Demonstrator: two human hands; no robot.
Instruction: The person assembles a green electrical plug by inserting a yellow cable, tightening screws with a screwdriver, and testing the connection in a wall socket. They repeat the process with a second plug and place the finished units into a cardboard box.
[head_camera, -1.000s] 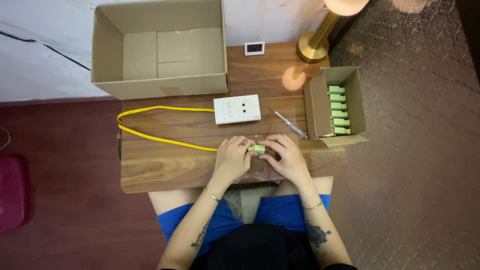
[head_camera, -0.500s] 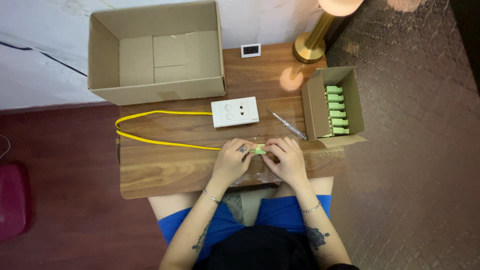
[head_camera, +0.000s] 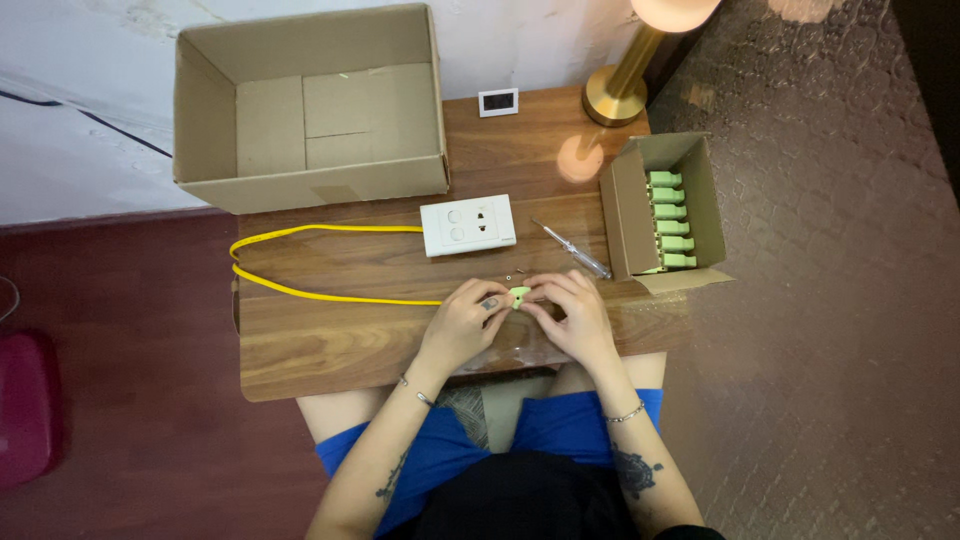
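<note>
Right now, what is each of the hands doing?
Left hand: closed on the small light-green plastic plug.
Right hand: closed on the same plug.

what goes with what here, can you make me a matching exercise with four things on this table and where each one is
Things:
1. big cardboard box
2. white socket plate
3. screwdriver
4. small green part

Places:
A. between the fingertips of both hands
B. lying between the socket plate and the small box of green parts
C. at the back left of the table, open and empty
D. mid-table, at the end of the yellow cable

Pairs: 1-C, 2-D, 3-B, 4-A
</note>
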